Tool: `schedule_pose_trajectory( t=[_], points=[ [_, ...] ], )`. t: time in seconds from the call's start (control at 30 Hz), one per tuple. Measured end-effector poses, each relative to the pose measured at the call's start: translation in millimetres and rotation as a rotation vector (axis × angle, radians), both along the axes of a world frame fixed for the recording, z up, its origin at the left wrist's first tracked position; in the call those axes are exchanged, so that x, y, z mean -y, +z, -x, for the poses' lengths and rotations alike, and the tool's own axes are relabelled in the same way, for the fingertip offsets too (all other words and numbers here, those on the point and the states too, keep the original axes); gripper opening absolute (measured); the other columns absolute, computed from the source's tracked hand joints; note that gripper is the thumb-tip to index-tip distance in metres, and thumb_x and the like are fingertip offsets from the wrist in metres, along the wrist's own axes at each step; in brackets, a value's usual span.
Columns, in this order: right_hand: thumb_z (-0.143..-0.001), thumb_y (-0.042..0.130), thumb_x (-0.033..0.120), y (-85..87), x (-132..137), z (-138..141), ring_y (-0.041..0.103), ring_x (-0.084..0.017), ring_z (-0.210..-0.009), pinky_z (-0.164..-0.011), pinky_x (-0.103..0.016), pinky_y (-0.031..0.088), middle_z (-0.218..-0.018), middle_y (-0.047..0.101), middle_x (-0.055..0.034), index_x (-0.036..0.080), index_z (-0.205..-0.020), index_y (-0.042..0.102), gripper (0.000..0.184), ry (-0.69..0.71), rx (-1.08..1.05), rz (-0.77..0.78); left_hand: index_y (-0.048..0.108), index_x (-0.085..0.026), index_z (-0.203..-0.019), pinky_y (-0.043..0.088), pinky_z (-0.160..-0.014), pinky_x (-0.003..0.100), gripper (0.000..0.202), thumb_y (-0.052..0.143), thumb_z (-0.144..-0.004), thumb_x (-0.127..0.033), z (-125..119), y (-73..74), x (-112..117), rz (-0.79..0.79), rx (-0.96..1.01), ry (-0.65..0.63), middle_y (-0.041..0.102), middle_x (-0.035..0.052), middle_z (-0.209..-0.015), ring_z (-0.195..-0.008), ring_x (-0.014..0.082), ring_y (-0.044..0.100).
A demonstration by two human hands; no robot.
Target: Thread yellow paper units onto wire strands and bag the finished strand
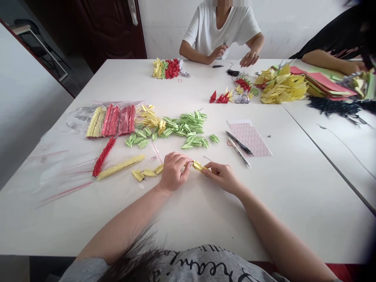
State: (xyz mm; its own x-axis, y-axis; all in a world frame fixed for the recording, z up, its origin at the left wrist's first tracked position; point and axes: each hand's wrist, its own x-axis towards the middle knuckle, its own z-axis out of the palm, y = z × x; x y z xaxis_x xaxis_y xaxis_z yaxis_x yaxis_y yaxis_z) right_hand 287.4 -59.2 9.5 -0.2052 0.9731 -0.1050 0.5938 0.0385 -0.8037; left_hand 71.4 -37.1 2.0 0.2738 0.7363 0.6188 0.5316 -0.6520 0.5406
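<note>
Just in front of me, my left hand [175, 171] and my right hand [223, 177] pinch a small yellow folded-paper piece [197, 166] from its two sides. It looks like a flat folded paper crane. A row of similar yellow pieces [149, 172] trails out on the table to the left of my left hand, apparently joined by a thread. A thin needle or wire end [208, 158] sticks up near my right fingertips. Beyond my hands lies a pile of green folded-paper pieces [188, 127], with yellow folded pieces [148, 116] at its left.
Plastic bags of red and yellow bundles [111, 120] lie left, near a red strand [103, 157] and a yellow strand [121, 167]. Pens [239, 143] rest by a sticker sheet [252, 137]. Across the white table [202, 227], a person [221, 31] sits near more folded paper [282, 86].
</note>
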Motion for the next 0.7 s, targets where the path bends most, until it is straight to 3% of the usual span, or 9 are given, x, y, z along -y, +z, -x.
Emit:
schedule_pose_trajectory(
  t=[0.13, 0.37, 0.43, 0.53, 0.6, 0.7],
  points=[
    [-0.081, 0.062, 0.068, 7.4, -1, 1, 0.025, -0.009, -0.047, -0.047, -0.025, 0.018, -0.051, 0.031, 0.0068, 0.018, -0.076, 0.065, 0.051, -0.042, -0.216, 0.044, 0.069, -0.021, -0.091, 0.044, -0.089, 0.037, 0.016, 0.053, -0.094, -0.022, 2, 1.1, -3, 0.035, 0.016, 0.055, 0.074, 0.0026, -0.09, -0.091, 0.0188, 0.063],
    [-0.073, 0.074, 0.063, 9.4, -6, -2, 0.026, -0.007, -0.05, -0.048, -0.025, 0.016, -0.057, 0.044, 0.0035, 0.018, -0.071, 0.059, 0.048, -0.242, -0.583, 0.075, 0.068, -0.021, -0.091, 0.045, -0.09, 0.039, 0.016, 0.053, -0.095, -0.023, 6, -1.0, -7, 0.045, 0.002, 0.089, 0.073, 0.0035, -0.091, -0.091, 0.02, 0.063],
    [-0.074, 0.075, 0.061, 8.5, -6, -3, 0.026, -0.007, -0.05, -0.048, -0.025, 0.014, -0.06, 0.047, 0.0026, 0.018, -0.074, 0.061, 0.045, -0.245, -0.639, 0.103, 0.066, -0.02, -0.106, 0.046, -0.093, 0.04, 0.019, 0.051, -0.094, -0.02, 6, -1.1, -6, 0.04, 0.01, 0.028, 0.073, 0.0054, -0.099, -0.098, 0.0211, 0.064],
    [-0.076, 0.074, 0.057, 8.3, -4, -2, 0.027, -0.007, -0.051, -0.049, -0.025, 0.014, -0.065, 0.051, 0.0014, 0.018, -0.078, 0.062, 0.041, -0.203, -0.688, 0.134, 0.048, -0.019, -0.137, 0.048, -0.101, 0.04, 0.045, 0.052, -0.092, -0.019, 2, -1.1, -2, 0.063, 0.039, -0.152, 0.067, 0.01, -0.121, -0.115, 0.0224, 0.06],
    [-0.078, 0.073, 0.056, 9.7, -2, 0, 0.027, -0.007, -0.052, -0.049, -0.026, 0.014, -0.066, 0.051, 0.0016, 0.018, -0.078, 0.062, 0.04, -0.168, -0.703, 0.16, 0.042, -0.02, -0.143, 0.048, -0.104, 0.04, 0.054, 0.057, -0.092, -0.024, -4, -0.9, 2, 0.107, 0.046, -0.229, 0.063, 0.0114, -0.13, -0.122, 0.0232, 0.058],
    [-0.078, 0.073, 0.057, 13.8, 0, 4, 0.026, -0.007, -0.052, -0.048, -0.025, 0.015, -0.066, 0.048, 0.0024, 0.018, -0.077, 0.06, 0.041, -0.122, -0.73, 0.204, 0.047, -0.021, -0.138, 0.052, -0.102, 0.038, 0.051, 0.064, -0.091, -0.032, -16, 0.8, 8, 0.183, 0.073, -0.261, 0.064, 0.0106, -0.128, -0.119, 0.023, 0.061]
  ],
)
